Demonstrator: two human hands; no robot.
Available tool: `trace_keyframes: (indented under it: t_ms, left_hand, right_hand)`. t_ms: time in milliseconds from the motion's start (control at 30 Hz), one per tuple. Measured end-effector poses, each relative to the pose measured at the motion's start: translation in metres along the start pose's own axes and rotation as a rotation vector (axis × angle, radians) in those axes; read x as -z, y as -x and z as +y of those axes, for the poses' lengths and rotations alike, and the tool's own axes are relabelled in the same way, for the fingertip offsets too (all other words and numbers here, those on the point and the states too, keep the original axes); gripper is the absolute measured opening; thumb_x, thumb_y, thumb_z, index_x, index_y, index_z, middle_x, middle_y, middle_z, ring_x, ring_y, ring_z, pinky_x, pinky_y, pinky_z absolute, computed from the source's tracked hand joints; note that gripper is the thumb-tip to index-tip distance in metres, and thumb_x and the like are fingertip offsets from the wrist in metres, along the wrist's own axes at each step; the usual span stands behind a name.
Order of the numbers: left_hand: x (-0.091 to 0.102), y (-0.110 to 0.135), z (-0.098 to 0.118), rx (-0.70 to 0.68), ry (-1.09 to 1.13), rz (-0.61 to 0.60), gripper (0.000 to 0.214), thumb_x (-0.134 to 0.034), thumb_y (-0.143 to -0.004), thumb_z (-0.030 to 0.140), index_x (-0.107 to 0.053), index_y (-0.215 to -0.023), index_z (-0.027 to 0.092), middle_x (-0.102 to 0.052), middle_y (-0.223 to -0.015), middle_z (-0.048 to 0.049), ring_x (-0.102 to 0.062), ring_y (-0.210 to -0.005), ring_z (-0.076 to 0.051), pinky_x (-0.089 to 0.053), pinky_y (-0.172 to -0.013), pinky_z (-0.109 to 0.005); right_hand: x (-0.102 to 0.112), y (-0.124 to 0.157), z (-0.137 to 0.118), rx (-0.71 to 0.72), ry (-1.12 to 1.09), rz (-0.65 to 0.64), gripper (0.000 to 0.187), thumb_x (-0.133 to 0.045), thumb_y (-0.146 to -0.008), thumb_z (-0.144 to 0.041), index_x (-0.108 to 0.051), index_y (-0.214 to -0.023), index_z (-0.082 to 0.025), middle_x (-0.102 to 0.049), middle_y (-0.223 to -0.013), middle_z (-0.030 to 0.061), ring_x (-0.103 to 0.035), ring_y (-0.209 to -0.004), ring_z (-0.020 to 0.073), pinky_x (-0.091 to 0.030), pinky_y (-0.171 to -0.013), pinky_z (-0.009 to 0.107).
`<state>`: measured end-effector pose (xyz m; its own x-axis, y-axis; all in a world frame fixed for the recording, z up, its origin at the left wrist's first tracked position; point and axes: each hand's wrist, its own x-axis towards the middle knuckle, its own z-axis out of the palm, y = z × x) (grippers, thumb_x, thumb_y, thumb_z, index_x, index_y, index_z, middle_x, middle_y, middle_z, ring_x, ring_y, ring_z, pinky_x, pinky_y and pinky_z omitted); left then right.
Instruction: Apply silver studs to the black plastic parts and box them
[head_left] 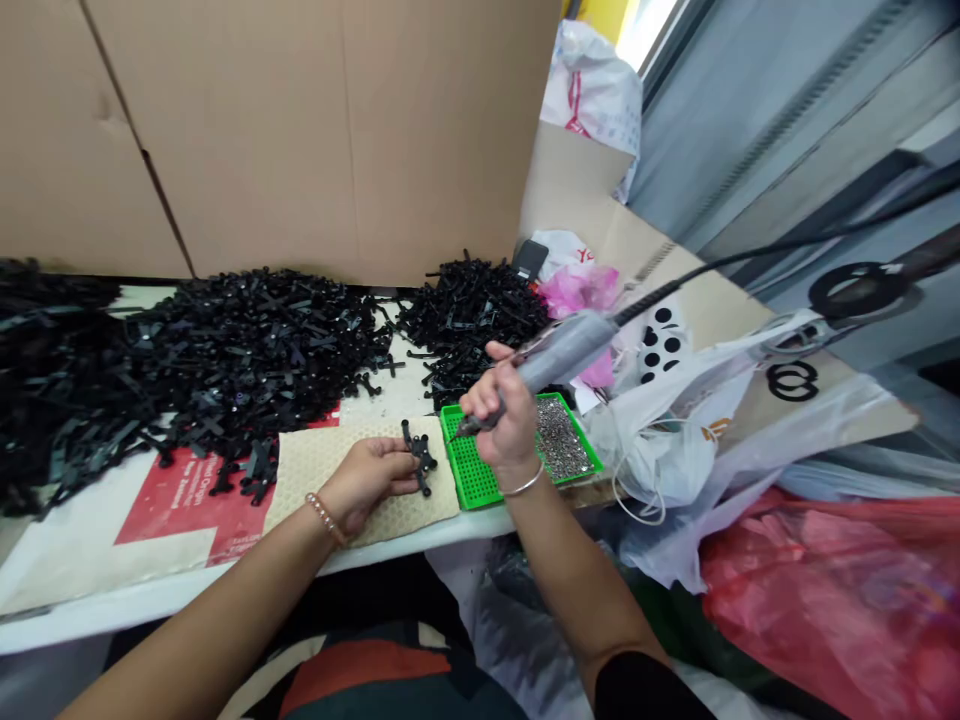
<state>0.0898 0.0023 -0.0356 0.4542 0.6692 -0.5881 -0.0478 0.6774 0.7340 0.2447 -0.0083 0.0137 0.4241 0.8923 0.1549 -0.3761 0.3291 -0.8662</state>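
My left hand pinches a small black plastic part with several arms, low over a beige textured mat. Wrapped around a grey electric screwdriver is my right hand. The tool slants down to the left, its tip near the left side of a green tray and apart from the black part. Small silvery screws fill the tray's right portion. A black cord runs from the tool's back end to the upper right.
Heaps of black plastic parts cover the back and left of the table, with a smaller pile behind the tray. A cardboard panel stands behind. Plastic bags crowd the right side, and a red bag lies lower right.
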Motion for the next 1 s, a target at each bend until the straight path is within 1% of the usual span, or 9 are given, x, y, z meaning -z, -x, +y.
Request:
trace_keyframes:
  t_ms: [67,167,267,367,600,800,1000]
  left_hand:
    - [0.001,0.001,0.000,-0.008,0.010,-0.008,0.013,-0.070,-0.062,0.004,-0.071,-0.073,0.010,-0.070,-0.073,-0.0049,-0.063,-0.062,-0.011,-0.054,-0.062,-0.022]
    - [0.001,0.002,0.000,-0.026,0.025,-0.029,0.013,-0.072,-0.059,0.005,-0.070,-0.071,0.011,-0.067,-0.069,-0.0027,-0.061,-0.060,-0.011,-0.054,-0.062,-0.023]
    - [0.001,0.002,0.000,-0.033,0.026,-0.035,0.013,-0.073,-0.058,0.006,-0.070,-0.069,0.011,-0.066,-0.067,-0.0021,-0.060,-0.060,-0.011,-0.053,-0.062,-0.024]
    - [0.002,0.001,0.000,-0.033,0.025,-0.033,0.014,-0.074,-0.057,0.007,-0.070,-0.070,0.011,-0.066,-0.069,-0.0025,-0.059,-0.061,-0.011,-0.053,-0.062,-0.024]
    - [0.003,-0.001,-0.003,-0.029,0.035,-0.052,0.017,-0.074,-0.056,0.008,-0.069,-0.072,0.011,-0.066,-0.071,-0.0026,-0.058,-0.061,-0.010,-0.053,-0.063,-0.024]
    - [0.004,-0.003,-0.003,-0.031,0.039,-0.050,0.017,-0.073,-0.056,0.009,-0.069,-0.072,0.011,-0.067,-0.071,-0.0033,-0.059,-0.062,-0.011,-0.054,-0.064,-0.025]
    - [0.004,-0.001,-0.003,-0.026,0.035,-0.064,0.018,-0.074,-0.057,0.010,-0.069,-0.074,0.010,-0.068,-0.070,-0.0033,-0.060,-0.062,-0.011,-0.055,-0.065,-0.025]
  right_hand:
    - [-0.016,0.010,0.012,-0.067,-0.037,-0.069,0.029,-0.067,-0.074,-0.045,-0.059,-0.093,-0.024,-0.031,-0.047,-0.0118,-0.030,-0.039,0.0054,-0.033,-0.045,0.022]
    - [-0.027,0.015,0.027,-0.102,-0.039,-0.098,0.031,-0.069,-0.071,-0.044,-0.059,-0.091,-0.022,-0.033,-0.046,-0.0121,-0.032,-0.039,0.0050,-0.034,-0.045,0.022]
    - [-0.027,0.015,0.034,-0.122,-0.014,-0.066,0.032,-0.069,-0.070,-0.044,-0.058,-0.090,-0.021,-0.033,-0.046,-0.0124,-0.032,-0.039,0.0049,-0.034,-0.045,0.022]
    - [-0.026,0.014,0.036,-0.118,-0.013,-0.039,0.032,-0.069,-0.071,-0.043,-0.058,-0.090,-0.021,-0.033,-0.045,-0.0126,-0.032,-0.039,0.0047,-0.035,-0.045,0.021]
    - [-0.026,0.016,0.039,-0.060,-0.024,-0.046,0.030,-0.069,-0.071,-0.041,-0.058,-0.089,-0.020,-0.036,-0.044,-0.0128,-0.033,-0.038,0.0045,-0.034,-0.043,0.020]
    - [-0.023,0.015,0.044,-0.064,-0.004,-0.056,0.027,-0.068,-0.072,-0.038,-0.057,-0.089,-0.020,-0.037,-0.045,-0.0122,-0.036,-0.038,0.0051,-0.037,-0.045,0.021]
    - [-0.024,0.017,0.044,-0.051,0.012,-0.058,0.027,-0.067,-0.072,-0.038,-0.057,-0.089,-0.020,-0.036,-0.044,-0.0121,-0.035,-0.038,0.0057,-0.036,-0.044,0.022]
